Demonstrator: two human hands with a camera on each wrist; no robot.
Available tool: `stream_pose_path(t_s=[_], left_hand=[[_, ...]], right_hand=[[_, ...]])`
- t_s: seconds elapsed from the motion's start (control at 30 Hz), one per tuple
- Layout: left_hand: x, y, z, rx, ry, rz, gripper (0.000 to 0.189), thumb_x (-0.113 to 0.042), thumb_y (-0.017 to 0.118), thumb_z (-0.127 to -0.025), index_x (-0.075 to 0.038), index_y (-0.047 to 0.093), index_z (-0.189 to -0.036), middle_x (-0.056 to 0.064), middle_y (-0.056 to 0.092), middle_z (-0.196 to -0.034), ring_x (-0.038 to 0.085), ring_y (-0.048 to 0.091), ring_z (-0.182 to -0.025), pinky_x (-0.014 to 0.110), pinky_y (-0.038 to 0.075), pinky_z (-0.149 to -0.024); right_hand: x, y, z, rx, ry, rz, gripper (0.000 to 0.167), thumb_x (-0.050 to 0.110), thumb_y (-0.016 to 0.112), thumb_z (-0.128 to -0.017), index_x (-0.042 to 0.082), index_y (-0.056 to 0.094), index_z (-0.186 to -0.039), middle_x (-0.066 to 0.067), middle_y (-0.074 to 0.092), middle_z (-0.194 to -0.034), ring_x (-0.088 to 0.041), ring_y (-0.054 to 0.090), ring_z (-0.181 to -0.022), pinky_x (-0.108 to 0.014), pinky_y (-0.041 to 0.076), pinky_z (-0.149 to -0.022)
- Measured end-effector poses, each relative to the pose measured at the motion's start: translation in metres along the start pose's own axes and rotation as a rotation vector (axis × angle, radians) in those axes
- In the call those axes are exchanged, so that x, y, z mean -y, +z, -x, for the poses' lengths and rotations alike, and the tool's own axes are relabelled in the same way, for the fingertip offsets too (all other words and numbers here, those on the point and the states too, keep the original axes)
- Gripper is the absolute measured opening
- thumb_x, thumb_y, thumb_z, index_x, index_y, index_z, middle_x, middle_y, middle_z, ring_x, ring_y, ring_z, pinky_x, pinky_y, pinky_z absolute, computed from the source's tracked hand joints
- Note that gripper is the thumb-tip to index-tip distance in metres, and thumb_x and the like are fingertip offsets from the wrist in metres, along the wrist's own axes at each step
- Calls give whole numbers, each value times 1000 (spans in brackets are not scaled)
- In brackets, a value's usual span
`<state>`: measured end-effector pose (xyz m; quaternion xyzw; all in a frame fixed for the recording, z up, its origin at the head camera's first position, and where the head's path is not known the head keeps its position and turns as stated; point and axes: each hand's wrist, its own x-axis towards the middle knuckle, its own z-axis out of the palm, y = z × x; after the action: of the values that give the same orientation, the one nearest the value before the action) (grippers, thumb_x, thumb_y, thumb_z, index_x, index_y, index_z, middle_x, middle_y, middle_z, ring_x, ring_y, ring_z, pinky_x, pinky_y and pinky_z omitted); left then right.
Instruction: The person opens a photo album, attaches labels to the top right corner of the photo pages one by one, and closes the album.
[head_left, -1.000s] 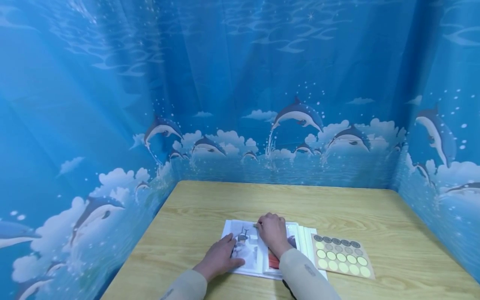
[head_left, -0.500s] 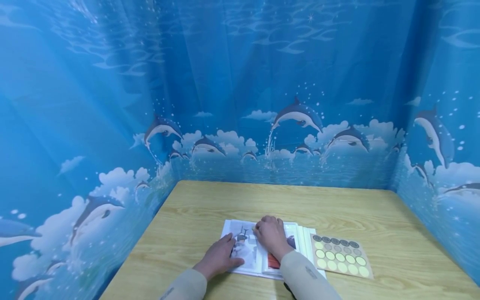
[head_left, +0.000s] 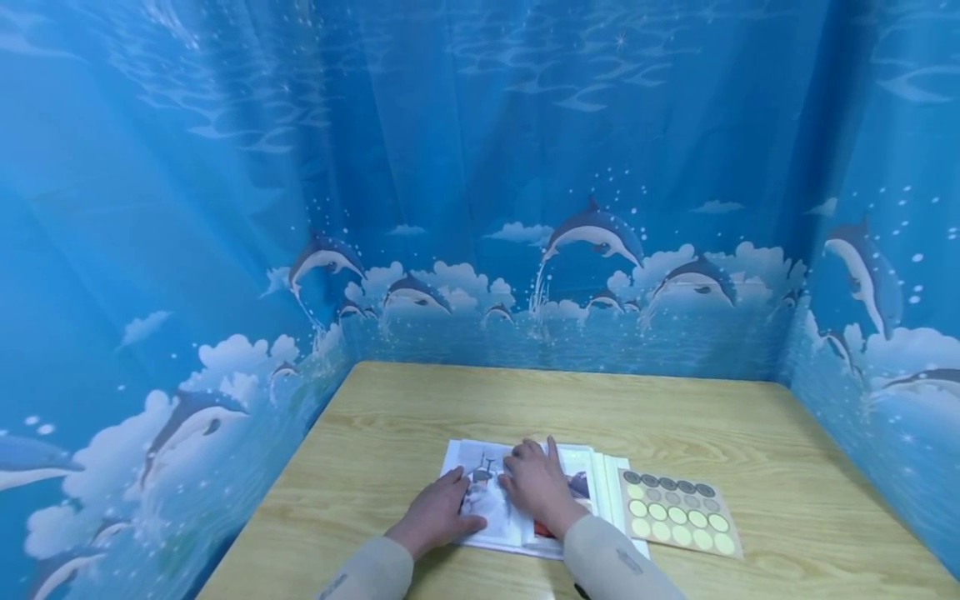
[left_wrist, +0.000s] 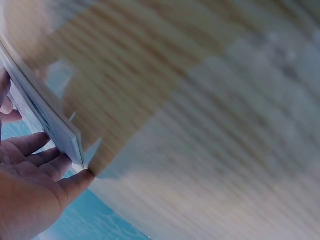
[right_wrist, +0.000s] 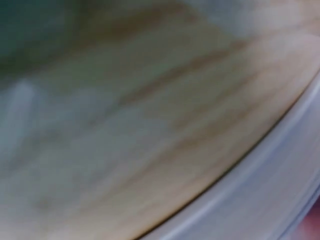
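"White, mostly, that book (head_left: 517,533). It lay spread wide on the wood-grained bench (head_left: 420,408)."

"And its pages?"

"The left one carried a washed-out grey picture (head_left: 491,504) with a small dark shape in it. The right one had a colour print (head_left: 581,485), dark purple toward the top and red at the bottom, partly covered. White layers stepped out along the right side."

"What about the hands?"

"Apart, a strip of page between them, and neither clutched anything I could see. The left hand (head_left: 435,512) lay over the outer side of the left page, fingers extended. The right hand (head_left: 542,483) rested across the middle, index finger straight; whether something sat beneath it, I couldn't tell."

"And that brown sheet (head_left: 680,511)?"

"It met the book's right edge: rows of round discs, dark ones in the far row, pale yellow-green nearer us."
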<state>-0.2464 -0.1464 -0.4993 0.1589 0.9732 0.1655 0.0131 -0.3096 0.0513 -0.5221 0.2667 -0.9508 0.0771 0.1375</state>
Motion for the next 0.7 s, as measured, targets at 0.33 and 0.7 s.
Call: stream_pose_path(t_s=[0.33,0.7], left_hand=[[1,3,0,9,-2,0,76,-45,76,-84,10,55,-132,29,47,-143,43,46,-131,53,39,-109],[-2,-1,-1,25,-13,20,77,-44,76,-84,10,53,-134,29,45,-145,43,44,-132,55,37,-110]], right_hand=[[10,-6,12,59,-6,22,53,51,60,-93,9,66,-125,-14,61,-129,-37,48,-129,-70,22,-111],[19,-8,22,138,-5,77,67,55,50,-97,3,54,-139,-17,52,-142,-41,38,-138,-70,21,-111]])
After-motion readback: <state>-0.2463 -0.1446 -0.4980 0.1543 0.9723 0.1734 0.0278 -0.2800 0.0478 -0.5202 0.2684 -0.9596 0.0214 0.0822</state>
